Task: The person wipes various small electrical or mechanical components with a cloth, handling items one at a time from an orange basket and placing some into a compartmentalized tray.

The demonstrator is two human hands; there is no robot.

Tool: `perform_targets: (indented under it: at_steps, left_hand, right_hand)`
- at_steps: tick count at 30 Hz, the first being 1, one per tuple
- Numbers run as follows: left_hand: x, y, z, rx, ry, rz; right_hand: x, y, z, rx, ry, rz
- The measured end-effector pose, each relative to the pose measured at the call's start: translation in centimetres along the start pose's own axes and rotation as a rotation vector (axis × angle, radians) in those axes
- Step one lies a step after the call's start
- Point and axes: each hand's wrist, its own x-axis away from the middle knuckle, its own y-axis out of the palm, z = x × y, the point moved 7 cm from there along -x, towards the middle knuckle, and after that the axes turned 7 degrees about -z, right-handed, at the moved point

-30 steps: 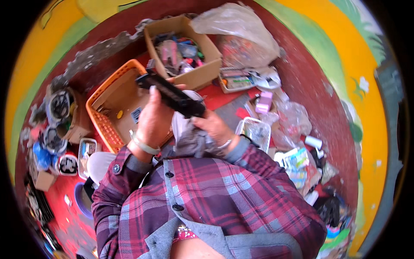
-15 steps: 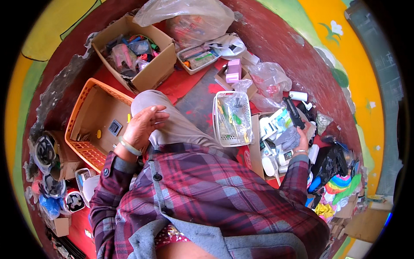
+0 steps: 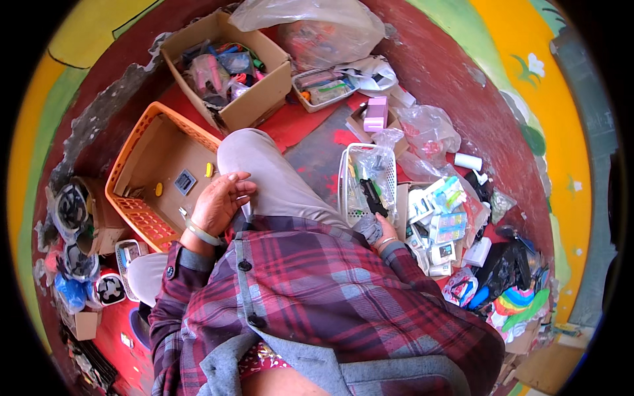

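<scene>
Black object (image 3: 374, 198) and grey cloth (image 3: 368, 228) fill the right hand (image 3: 386, 231) (left hand (image 3: 222, 200) half-open)

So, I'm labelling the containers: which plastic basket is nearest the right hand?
The white perforated basket with the right hand at its near end; the orange basket and other white baskets lie farther off.

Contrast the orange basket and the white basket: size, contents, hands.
Size: the orange basket looks larger than the white basket.
Contents: the orange basket shows small yellow pieces and a grey square piece; the white basket holds clear plastic packaging.
Hands: the orange basket is nearest the left hand; the white basket has the right hand at it, gripping a black object.
Shared: both are open-topped, with perforated walls.
</scene>
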Motion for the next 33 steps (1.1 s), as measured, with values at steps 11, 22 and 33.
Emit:
perform_targets:
  at_steps: [11, 22, 33]
  left_hand:
    - [5.2, -10.2, -0.8, 0.121, 0.132, 0.322]
    - [10.4, -16.9, 0.4, 0.227, 0.317, 0.51]
    - [11.9, -17.4, -1.4, 0.223, 0.286, 0.568]
  right_hand:
    - [2.6, 0.7, -3.5, 0.541, 0.348, 0.082]
    - [7.8, 21.3, -15.1, 0.939, -0.215, -0.434]
    - [-8.6, -1.3, -9.9, 2.853, 0.244, -0.083]
